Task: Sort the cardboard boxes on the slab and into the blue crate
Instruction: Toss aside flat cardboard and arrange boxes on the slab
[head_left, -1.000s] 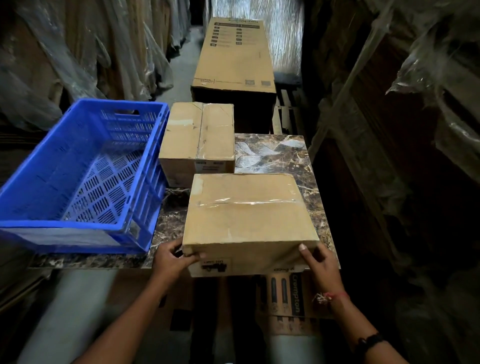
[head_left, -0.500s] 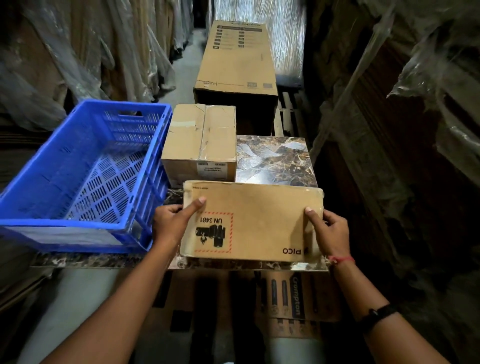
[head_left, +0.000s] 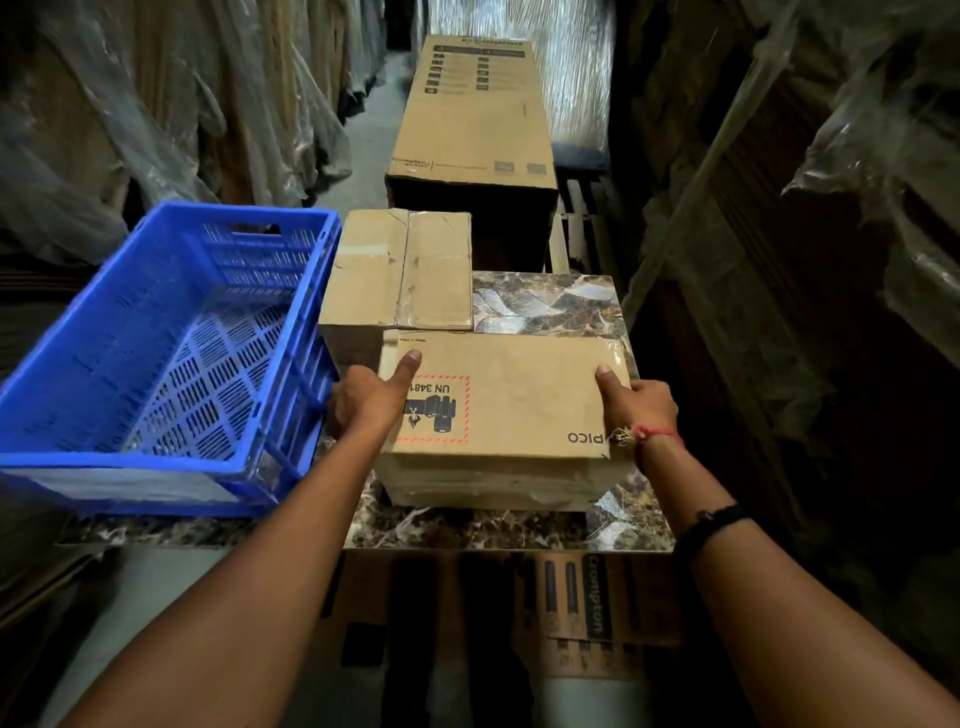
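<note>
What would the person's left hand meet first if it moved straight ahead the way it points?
Probably the smaller taped box just beyond; the left hand, gripping the labelled box, points at it, though the gap is unclear.

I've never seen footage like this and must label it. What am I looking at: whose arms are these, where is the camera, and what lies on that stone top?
No machine here: a person wears a wide-angle camera on the head, looking down at their own bare arms. The left hand and right hand grip the two ends of a brown cardboard box with a red-bordered UN 3481 label, thumbs on top. It appears to rest on a dark marbled stone slab. Behind it stands a taped plain cardboard box; left of both, a blue perforated plastic crate. Farther off lies a long printed cardboard carton.
</note>
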